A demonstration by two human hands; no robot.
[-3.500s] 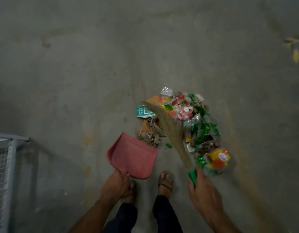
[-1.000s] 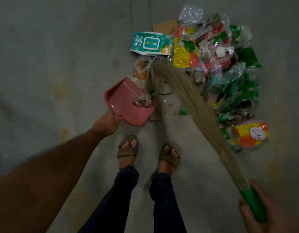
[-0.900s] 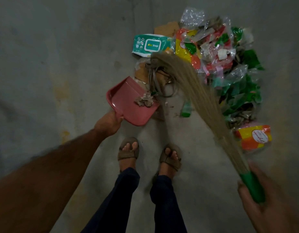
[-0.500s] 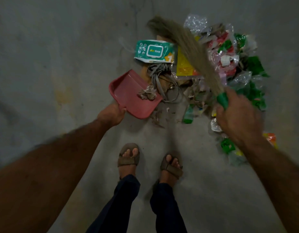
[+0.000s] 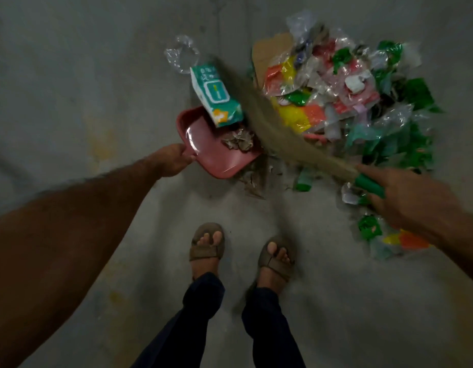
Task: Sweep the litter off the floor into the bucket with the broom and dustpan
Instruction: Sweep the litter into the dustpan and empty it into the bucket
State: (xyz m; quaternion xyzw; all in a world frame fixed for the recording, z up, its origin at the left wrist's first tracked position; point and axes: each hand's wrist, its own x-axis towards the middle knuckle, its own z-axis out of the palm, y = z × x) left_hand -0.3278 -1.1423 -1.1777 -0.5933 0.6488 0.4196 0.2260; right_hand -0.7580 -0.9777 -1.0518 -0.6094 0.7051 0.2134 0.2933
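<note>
My left hand [image 5: 172, 160] grips the handle end of a pink dustpan [image 5: 203, 144] lying on the concrete floor. Dry crumpled scraps [image 5: 239, 140] lie in the pan, and a teal wipes packet [image 5: 216, 95] rests half over its far rim. My right hand [image 5: 408, 197] holds the green handle [image 5: 369, 183] of a straw broom [image 5: 275, 126]. Its blurred bristles run from my hand up-left past the pan's mouth. A heap of bright plastic wrappers [image 5: 349, 96] lies to the right of the broom. No bucket is in view.
My two sandalled feet [image 5: 240, 252] stand just below the dustpan. A clear crumpled plastic piece [image 5: 180, 53] lies apart, above the packet. Loose wrappers [image 5: 389, 239] lie under my right forearm. Bare grey concrete stretches to the left and below.
The broom swept down and left, pushing the teal packet onto the dustpan's rim. My right hand dropped lower and to the right. The dustpan stayed in place.
</note>
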